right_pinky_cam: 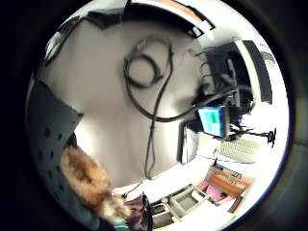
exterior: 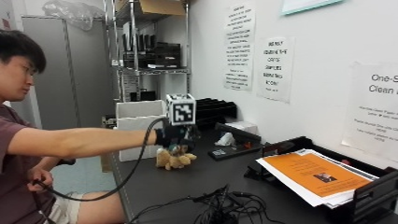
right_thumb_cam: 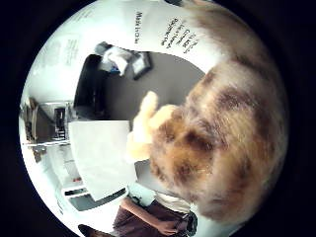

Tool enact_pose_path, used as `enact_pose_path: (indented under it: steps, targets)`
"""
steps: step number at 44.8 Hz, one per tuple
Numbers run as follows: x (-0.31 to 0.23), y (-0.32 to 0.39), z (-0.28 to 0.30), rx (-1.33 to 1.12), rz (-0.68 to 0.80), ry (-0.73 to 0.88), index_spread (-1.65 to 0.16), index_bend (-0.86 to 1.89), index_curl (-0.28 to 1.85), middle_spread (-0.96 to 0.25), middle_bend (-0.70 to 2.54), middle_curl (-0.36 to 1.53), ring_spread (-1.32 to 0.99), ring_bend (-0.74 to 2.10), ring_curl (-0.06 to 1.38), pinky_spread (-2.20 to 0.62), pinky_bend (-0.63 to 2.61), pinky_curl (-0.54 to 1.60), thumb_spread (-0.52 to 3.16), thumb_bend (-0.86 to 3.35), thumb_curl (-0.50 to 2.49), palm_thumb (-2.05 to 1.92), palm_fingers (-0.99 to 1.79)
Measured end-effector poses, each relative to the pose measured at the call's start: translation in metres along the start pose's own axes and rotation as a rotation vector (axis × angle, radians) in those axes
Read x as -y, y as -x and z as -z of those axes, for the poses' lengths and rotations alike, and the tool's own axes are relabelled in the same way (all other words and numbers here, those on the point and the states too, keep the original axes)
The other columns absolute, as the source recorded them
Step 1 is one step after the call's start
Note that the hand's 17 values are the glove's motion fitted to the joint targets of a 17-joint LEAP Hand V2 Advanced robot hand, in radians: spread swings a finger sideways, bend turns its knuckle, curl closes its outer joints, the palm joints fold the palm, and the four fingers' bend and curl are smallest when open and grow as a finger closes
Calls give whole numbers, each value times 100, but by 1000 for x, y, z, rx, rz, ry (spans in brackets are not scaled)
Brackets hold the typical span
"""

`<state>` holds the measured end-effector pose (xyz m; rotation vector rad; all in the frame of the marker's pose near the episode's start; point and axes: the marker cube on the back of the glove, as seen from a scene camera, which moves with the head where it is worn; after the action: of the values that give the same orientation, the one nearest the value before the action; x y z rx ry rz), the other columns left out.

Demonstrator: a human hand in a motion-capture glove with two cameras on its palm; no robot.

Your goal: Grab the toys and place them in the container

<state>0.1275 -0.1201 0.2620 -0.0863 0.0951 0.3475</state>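
Observation:
A tan and brown plush toy (exterior: 176, 159) hangs under my gloved right hand (exterior: 172, 137), low over the dark table (exterior: 187, 186). My fingers curl down around the toy's top. Whether its underside touches the table I cannot tell. In the thumb side palm view the toy's fur (right_thumb_cam: 217, 143) fills much of the picture, with a pale limb (right_thumb_cam: 143, 128) sticking out. The little finger side palm view shows a strip of the fur (right_pinky_cam: 91, 185) beside a dark grey perforated surface (right_pinky_cam: 48, 130). A white box (exterior: 140, 128) stands just behind the hand at the table's far end.
A tangle of black cables (exterior: 217, 205) lies on the near part of the table. At the right a black paper tray (exterior: 373, 191) holds an orange sheet (exterior: 311, 172). Black trays (exterior: 214, 108) and small items (exterior: 227, 140) line the wall. A metal shelf (exterior: 149, 56) stands behind.

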Motion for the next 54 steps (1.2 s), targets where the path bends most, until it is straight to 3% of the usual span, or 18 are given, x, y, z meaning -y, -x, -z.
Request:
enact_pose_path:
  steps: [4,12,21,25,33,42,54]
  targets:
    - [-6,20,68,168,152,-57,-33,104,68,-27,131,84,-43,127,67,-34,92,48,71,16,73,61,112]
    - [-20,26,169,125,207,-159,-33,109,78,-25,136,87,-42,132,71,-35,97,52,59,15,80,60,106]
    - [-39,85,244,166,178,-225,-32,110,86,-24,139,88,-42,135,73,-36,99,56,50,13,88,60,102]
    - [-53,119,260,127,348,-239,-32,109,90,-23,140,89,-41,136,74,-36,99,57,46,13,91,60,101]
    - [-82,209,286,61,479,-247,-31,108,96,-22,142,89,-41,136,74,-36,100,59,41,13,96,60,99]
    - [-126,320,299,152,647,-233,-32,106,101,-21,143,89,-41,137,75,-36,100,60,38,12,102,59,98]
    - [-162,402,295,174,748,-234,-32,102,107,-20,143,89,-40,137,75,-36,100,61,35,11,109,59,98]
